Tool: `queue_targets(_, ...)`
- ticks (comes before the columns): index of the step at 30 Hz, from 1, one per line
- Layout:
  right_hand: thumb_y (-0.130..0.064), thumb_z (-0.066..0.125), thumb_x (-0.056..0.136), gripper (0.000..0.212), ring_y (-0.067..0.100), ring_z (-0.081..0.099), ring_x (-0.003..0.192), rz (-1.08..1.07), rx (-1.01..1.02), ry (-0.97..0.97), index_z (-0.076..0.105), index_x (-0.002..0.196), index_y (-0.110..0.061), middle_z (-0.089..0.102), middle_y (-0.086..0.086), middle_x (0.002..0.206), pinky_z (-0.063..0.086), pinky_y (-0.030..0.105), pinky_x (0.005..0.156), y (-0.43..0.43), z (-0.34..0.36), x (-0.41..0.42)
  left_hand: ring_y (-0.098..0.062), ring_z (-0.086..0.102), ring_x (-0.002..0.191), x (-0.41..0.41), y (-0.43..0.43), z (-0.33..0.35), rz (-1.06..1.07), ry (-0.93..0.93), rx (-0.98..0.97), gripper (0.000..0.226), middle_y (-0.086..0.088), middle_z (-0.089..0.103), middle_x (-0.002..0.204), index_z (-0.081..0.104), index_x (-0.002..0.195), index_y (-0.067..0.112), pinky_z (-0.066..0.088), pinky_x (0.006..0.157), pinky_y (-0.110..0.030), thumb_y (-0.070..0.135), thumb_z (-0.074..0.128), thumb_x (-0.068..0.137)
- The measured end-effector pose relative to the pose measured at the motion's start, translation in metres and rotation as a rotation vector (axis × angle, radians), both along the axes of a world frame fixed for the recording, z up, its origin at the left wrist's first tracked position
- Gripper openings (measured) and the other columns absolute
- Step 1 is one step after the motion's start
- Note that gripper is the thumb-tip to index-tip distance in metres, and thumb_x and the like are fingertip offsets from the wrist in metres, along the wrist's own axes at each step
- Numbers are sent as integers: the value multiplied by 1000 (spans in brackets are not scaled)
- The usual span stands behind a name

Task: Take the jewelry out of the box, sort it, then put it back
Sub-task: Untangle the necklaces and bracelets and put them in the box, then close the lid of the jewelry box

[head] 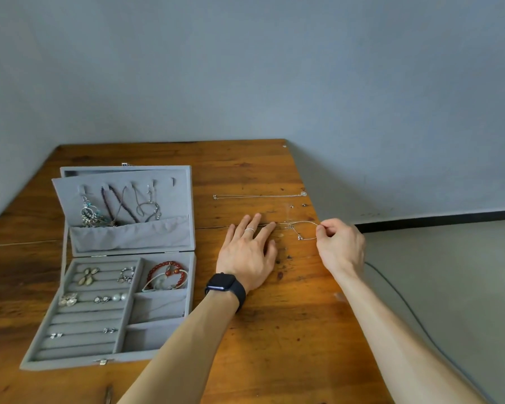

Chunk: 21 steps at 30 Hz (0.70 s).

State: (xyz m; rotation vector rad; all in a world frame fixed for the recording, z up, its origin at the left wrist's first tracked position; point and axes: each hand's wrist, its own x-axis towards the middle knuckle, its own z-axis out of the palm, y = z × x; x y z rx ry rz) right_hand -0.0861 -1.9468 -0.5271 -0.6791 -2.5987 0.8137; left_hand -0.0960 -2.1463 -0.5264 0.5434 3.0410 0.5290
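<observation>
Your jewelry box [70, 362] sits open on the left of the table [289, 330], hanging necklaces [120, 208] in the lid behind its tray. Right of it your left hand [245, 252] lies flat. Further right, your right hand [340, 243] pinches a chain bracelet [303, 221], with a laid-out necklace [257, 195] behind both.

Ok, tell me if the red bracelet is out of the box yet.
No, the red bracelet lies in a compartment of the open box, while the right hand pinches a thin chain.

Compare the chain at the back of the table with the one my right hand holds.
The back chain lies stretched in a straight line, untouched; the held chain is looped, pinched by the right hand. The back chain looks longer. Both are thin and silvery.
</observation>
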Motion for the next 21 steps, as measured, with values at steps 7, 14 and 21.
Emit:
queue_targets(7, -28, 54, 100, 22, 29, 61, 98, 93, 99, 52, 70, 110, -16, 64, 8, 103, 50, 36, 81, -4, -2, 9, -16, 4, 154, -1, 0, -4, 13, 6, -7, 54, 6, 16, 166, 26, 155, 40, 3, 125, -41, 53, 20, 103)
queue_targets(14, -29, 54, 98, 28, 27, 58, 109, 139, 199, 54, 67, 121, -17, 64, 5, 121, 51, 38, 83, -11, 7, 52, -20, 2, 154, 6, -4, 14, -48, -97, -80, 53, 3, 10, 167, 18, 157, 36, 3, 125, -45, 49, 22, 106)
queue_targets(21, -28, 62, 94, 28, 17, 56, 119, 337, 261, 101, 68, 121, -21, 66, -3, 125, 47, 32, 97, -59, 4, 124, -20, 13, 153, 63, -32, 45, -101, 6, -51, 51, 0, 23, 165, 30, 153, 35, 14, 124, -48, 46, 32, 103)
